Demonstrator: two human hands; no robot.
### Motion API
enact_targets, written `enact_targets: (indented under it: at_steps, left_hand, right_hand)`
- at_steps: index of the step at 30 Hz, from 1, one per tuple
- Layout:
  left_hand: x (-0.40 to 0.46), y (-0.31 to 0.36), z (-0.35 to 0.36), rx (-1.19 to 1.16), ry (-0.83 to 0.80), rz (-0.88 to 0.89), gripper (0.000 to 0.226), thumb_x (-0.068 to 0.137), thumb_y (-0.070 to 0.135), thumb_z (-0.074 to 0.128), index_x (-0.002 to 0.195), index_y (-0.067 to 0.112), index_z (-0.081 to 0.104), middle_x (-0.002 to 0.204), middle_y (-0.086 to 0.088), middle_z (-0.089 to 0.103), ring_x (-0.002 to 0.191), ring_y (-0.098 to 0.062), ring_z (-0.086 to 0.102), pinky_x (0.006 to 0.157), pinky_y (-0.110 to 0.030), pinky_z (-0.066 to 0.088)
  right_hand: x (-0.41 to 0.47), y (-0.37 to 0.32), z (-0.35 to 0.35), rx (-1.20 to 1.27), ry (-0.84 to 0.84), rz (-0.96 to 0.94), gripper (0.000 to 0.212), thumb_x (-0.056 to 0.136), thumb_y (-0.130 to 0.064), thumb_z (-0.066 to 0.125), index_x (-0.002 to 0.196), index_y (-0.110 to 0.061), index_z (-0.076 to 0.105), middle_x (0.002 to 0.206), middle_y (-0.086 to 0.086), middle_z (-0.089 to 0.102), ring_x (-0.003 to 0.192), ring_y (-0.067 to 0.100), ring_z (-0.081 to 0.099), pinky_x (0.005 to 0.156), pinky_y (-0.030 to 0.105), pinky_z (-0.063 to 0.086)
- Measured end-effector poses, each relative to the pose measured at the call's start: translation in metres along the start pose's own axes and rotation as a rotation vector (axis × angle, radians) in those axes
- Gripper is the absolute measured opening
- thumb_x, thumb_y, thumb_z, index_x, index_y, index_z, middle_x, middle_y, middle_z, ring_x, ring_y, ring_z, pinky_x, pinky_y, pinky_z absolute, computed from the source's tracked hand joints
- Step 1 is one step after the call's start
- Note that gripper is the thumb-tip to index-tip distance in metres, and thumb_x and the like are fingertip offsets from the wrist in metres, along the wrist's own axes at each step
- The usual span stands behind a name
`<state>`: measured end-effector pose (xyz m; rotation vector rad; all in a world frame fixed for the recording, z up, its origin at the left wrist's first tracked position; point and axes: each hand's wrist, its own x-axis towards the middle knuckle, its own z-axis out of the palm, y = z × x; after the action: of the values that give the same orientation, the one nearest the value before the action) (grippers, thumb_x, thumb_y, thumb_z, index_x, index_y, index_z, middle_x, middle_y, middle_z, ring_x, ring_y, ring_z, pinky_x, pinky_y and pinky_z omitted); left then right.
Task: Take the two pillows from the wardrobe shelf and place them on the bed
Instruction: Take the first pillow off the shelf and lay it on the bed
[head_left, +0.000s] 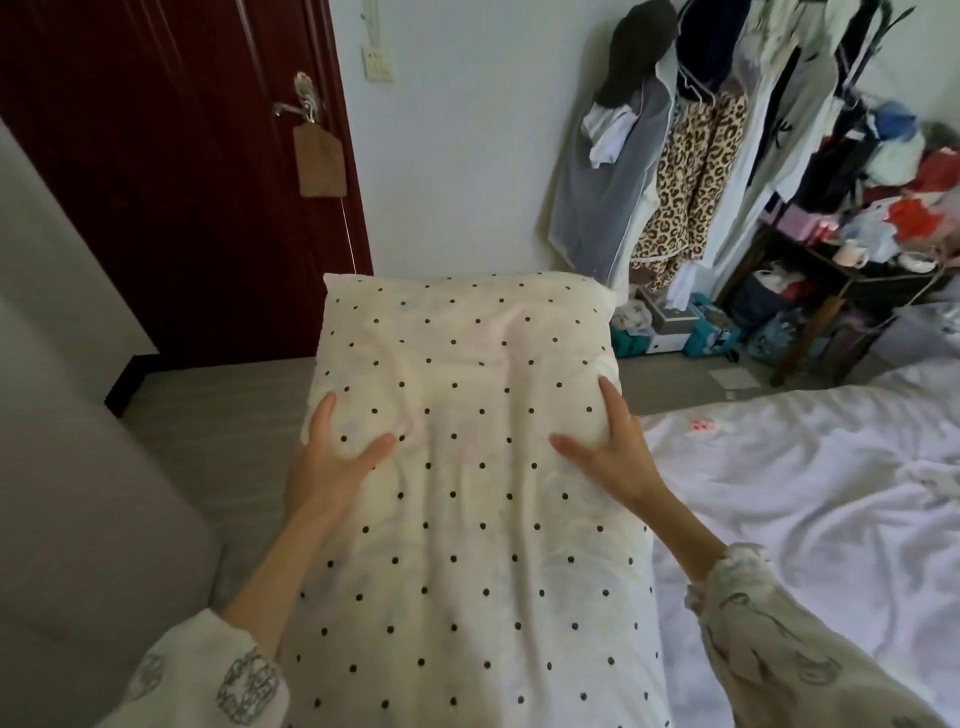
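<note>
From the head view, a cream pillow (467, 467) with small black dots fills the middle of the frame, held out lengthwise in front of the person, its far end raised above the grey floor (208, 415). The left hand (332, 457) grips the pillow's left edge, thumb pressed into the top face and pointing inward, the other fingers wrapped around the side and mostly hidden. The right hand (613, 441) mirrors it on the right edge, thumb dug into the fabric, index finger lying along the rim. Both forearms reach forward from patterned sleeves (769, 649). The pillow hangs just left of the bed (805, 493), whose rumpled white cover lies at the right; whether its near end touches the bed cannot be told. Beyond stand a dark red door (182, 156) and a crowded clothes rack (727, 130).
</note>
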<state>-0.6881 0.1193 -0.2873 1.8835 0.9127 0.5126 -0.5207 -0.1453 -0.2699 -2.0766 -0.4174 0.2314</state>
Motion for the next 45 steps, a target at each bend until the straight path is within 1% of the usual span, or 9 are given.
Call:
enact_targets:
  at_steps: [4,7,15,21,27,30,33,40,45]
  left_hand:
    - [0.068,0.008,0.012,0.022,-0.012,0.018,0.098,0.058,0.068,0.066,0.14,0.045,0.018,0.148,-0.004,0.031,0.13,-0.027,0.035,0.103,-0.042,0.033]
    - [0.13,0.015,0.025,0.021,-0.002,0.025,0.1,0.056,0.068,0.066,0.14,0.045,0.018,0.148,-0.005,0.03,0.13,-0.027,0.035,0.104,-0.043,0.033]
    - [0.292,0.055,0.071,0.06,-0.02,0.047,0.095,0.066,0.061,0.071,0.143,0.04,0.018,0.148,-0.005,0.032,0.13,-0.027,0.035,0.102,-0.042,0.033]
    - [0.391,0.095,0.115,0.082,-0.069,0.072,0.094,0.068,0.056,0.072,0.143,0.039,0.018,0.145,-0.01,0.034,0.13,-0.028,0.034,0.103,-0.042,0.031]
    - [0.491,0.138,0.191,0.102,-0.221,0.107,0.091,0.069,0.054,0.072,0.143,0.042,0.019,0.137,-0.017,0.034,0.12,-0.031,0.04,0.096,-0.039,0.034]
    - [0.548,0.155,0.242,0.073,-0.346,0.135,0.091,0.07,0.054,0.072,0.142,0.043,0.018,0.138,-0.015,0.036,0.12,-0.032,0.044,0.101,-0.043,0.038]
    - [0.602,0.176,0.295,0.095,-0.484,0.219,0.088,0.072,0.053,0.07,0.143,0.041,0.018,0.143,-0.012,0.035,0.127,-0.03,0.039,0.103,-0.043,0.033]
    - [0.689,0.254,0.401,0.093,-0.735,0.388,0.095,0.063,0.064,0.066,0.141,0.046,0.015,0.141,-0.015,0.034,0.129,-0.033,0.034,0.104,-0.046,0.03]
    - [0.701,0.316,0.483,-0.035,-0.861,0.553,0.091,0.069,0.056,0.071,0.142,0.04,0.019,0.148,-0.006,0.032,0.133,-0.025,0.033,0.1,-0.035,0.03]
  right_hand:
    - [0.063,-0.007,0.017,-0.004,0.009,0.011,0.099,0.068,-0.048,0.074,0.144,-0.039,0.011,0.145,0.006,0.028,0.131,0.023,0.029,0.103,0.039,0.03]
    - [0.123,-0.01,0.031,0.031,0.007,0.008,0.099,0.067,-0.049,0.074,0.143,-0.041,0.012,0.141,0.005,0.028,0.129,0.023,0.033,0.101,0.037,0.032]
    - [0.293,-0.029,0.047,0.036,0.009,0.034,0.099,0.067,-0.049,0.075,0.143,-0.04,0.012,0.144,0.007,0.026,0.129,0.027,0.036,0.105,0.046,0.036]
    - [0.385,-0.03,0.042,0.035,0.062,0.034,0.099,0.069,-0.049,0.074,0.145,-0.036,0.011,0.149,0.005,0.021,0.135,0.023,0.027,0.109,0.043,0.03]
    - [0.465,-0.008,0.025,0.051,0.201,0.152,0.099,0.067,-0.054,0.072,0.143,-0.042,0.01,0.138,0.004,0.03,0.124,0.022,0.037,0.094,0.032,0.033]
    - [0.507,0.007,0.014,0.034,0.305,0.215,0.1,0.063,-0.057,0.072,0.141,-0.046,0.009,0.133,0.001,0.031,0.122,0.021,0.039,0.095,0.034,0.034]
    - [0.546,0.019,0.001,0.017,0.429,0.288,0.1,0.062,-0.056,0.073,0.14,-0.047,0.01,0.132,-0.002,0.032,0.12,0.018,0.037,0.095,0.032,0.032]
    - [0.599,0.027,-0.036,0.011,0.727,0.41,0.101,0.061,-0.055,0.074,0.139,-0.048,0.011,0.117,-0.012,0.03,0.102,0.004,0.034,0.091,0.025,0.03]
    - [0.617,0.035,-0.09,-0.026,0.927,0.448,0.103,0.062,-0.048,0.076,0.143,-0.04,0.013,0.12,-0.013,0.029,0.107,0.0,0.031,0.093,0.023,0.027]
